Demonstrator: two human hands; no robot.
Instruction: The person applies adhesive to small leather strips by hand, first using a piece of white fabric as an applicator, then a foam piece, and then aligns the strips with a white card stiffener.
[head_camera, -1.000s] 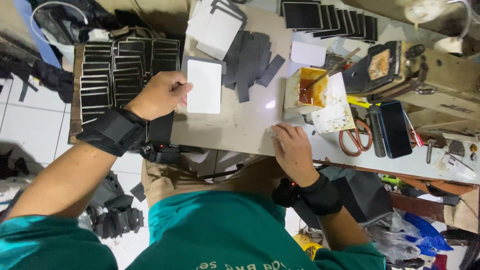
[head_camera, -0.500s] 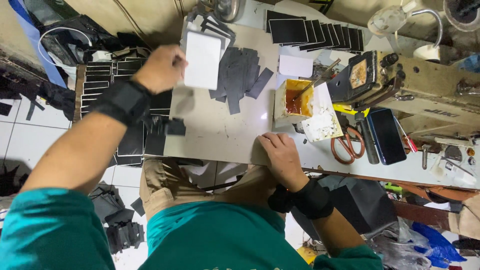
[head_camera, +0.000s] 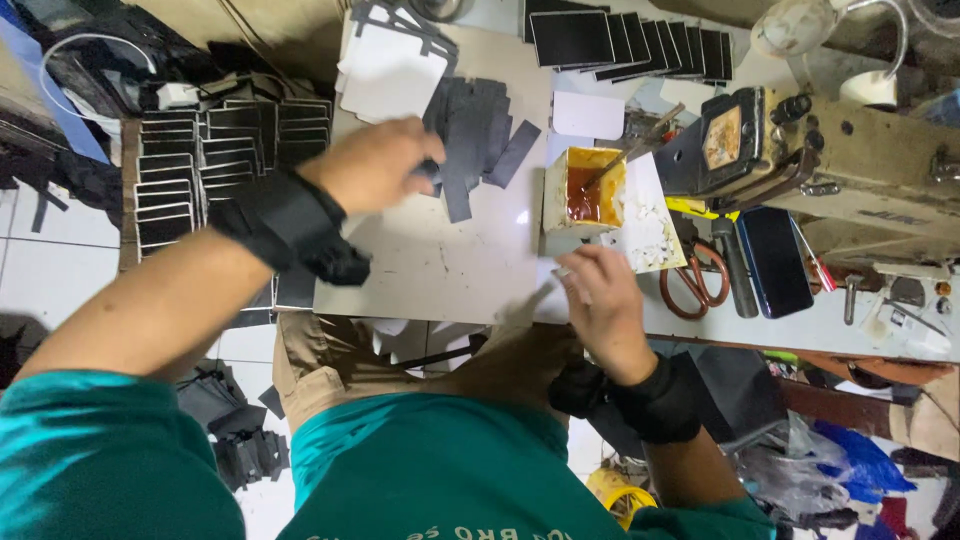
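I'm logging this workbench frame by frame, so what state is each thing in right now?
Left hand: blurred, reaching over the dark grey strips; grip unclear.
Right hand: at the table edge, fingers pinched; what they hold is unclear.
Glue tub: open, brush standing in it.
Scissors: lying closed.
Phone: flat, screen dark.
White cards: stacked.

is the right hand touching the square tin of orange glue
Apart: the head view shows bare tabletop between the right hand and the square tin.
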